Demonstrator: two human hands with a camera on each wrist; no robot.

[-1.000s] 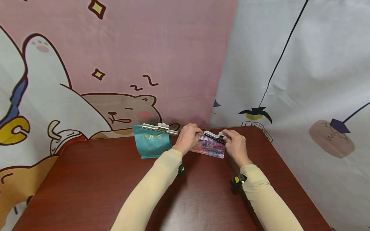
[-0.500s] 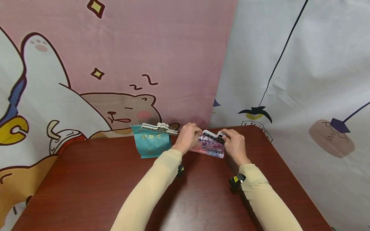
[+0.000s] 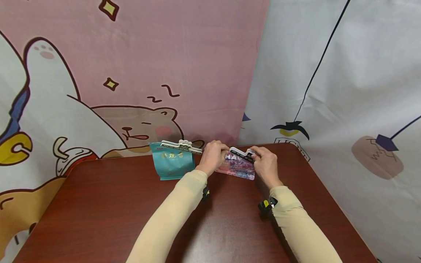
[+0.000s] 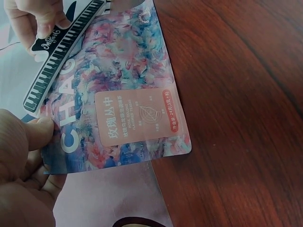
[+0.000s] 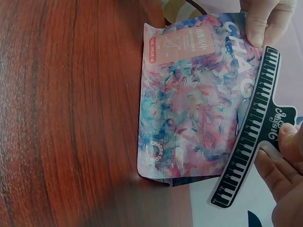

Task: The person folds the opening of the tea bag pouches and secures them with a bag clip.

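Note:
A pink-and-blue marbled pouch (image 3: 237, 168) (image 4: 125, 94) (image 5: 189, 99) stands at the far side of the table. My left hand (image 3: 214, 156) (image 4: 23, 156) pinches its top left corner between thumb and fingers. My right hand (image 3: 264, 162) (image 5: 284, 161) pinches the handle of a black-and-white piano-key clip (image 3: 242, 155) (image 4: 57, 56) (image 5: 251, 142) that lies along the pouch's top edge. A teal pouch (image 3: 172, 164) stands to the left with a similar clip (image 3: 181, 146) on its top.
The dark red wooden table (image 3: 131, 212) backs onto hanging cartoon-print cloths, pink (image 3: 164, 65) on the left and white (image 3: 345, 91) on the right. The table's rounded far right corner is close behind the marbled pouch.
Both hands and the marbled pouch have shifted a touch to the left and away; the grips are the same.

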